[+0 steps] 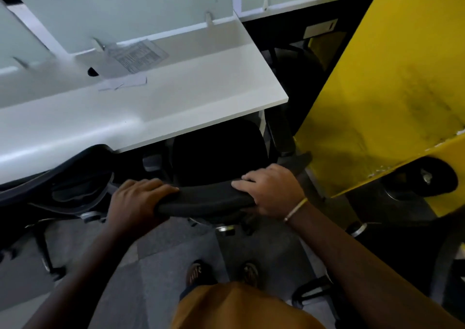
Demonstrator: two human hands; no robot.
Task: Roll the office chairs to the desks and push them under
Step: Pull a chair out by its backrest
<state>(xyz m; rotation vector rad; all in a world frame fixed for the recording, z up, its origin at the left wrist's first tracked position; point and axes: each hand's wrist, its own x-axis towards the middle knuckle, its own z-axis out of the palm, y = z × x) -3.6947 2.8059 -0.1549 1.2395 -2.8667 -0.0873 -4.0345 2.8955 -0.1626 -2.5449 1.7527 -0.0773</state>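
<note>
A black office chair stands in front of me, its seat partly beneath the front edge of the white desk. My left hand grips the left end of the chair's padded backrest top, fingers curled over it. My right hand grips the right end, a thin bracelet on the wrist. The chair's wheels show just below the backrest.
A second black chair sits at the desk to the left, close beside mine. A yellow panel stands right of the desk, with another chair base near it. Papers lie on the desk. Grey carpet lies underfoot.
</note>
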